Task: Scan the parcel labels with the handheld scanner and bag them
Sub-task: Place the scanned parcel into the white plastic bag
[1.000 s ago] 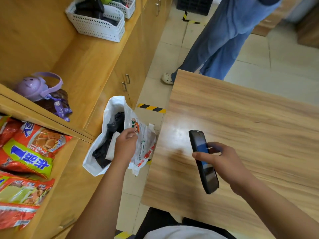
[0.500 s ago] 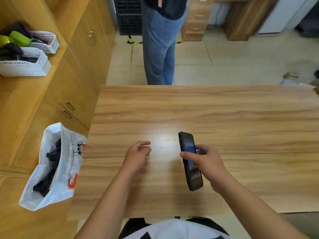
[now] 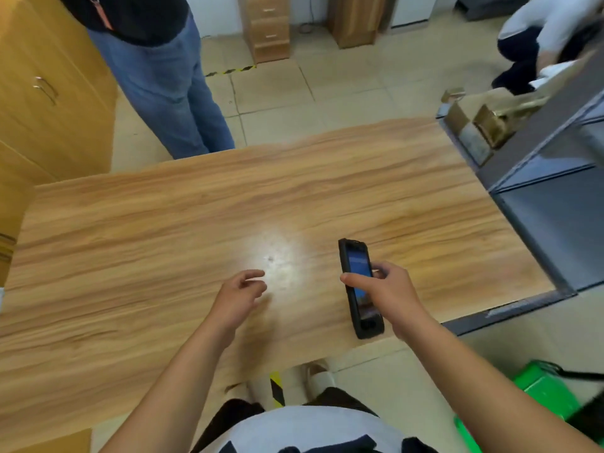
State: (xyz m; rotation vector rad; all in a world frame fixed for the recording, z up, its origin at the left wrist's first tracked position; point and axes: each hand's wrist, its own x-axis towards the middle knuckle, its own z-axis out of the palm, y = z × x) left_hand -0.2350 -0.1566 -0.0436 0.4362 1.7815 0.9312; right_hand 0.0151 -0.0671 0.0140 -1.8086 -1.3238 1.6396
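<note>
Black slab-shaped handheld scanner (image 3: 359, 286), rigid, light, probably slick-sided, sits gripped mid-body in the right hand (image 3: 387, 294) above the wooden table (image 3: 163, 223), near right. Left hand (image 3: 240, 295) hangs loosely curled, empty. No parcel visible.

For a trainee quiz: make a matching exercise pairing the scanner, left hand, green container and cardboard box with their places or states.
1 scanner
2 left hand
3 green container
4 cardboard box

A on the grey shelving
B held in the right hand
C empty, over the table
D low at the right edge

Pairs: 1-B, 2-C, 3-D, 4-A
</note>
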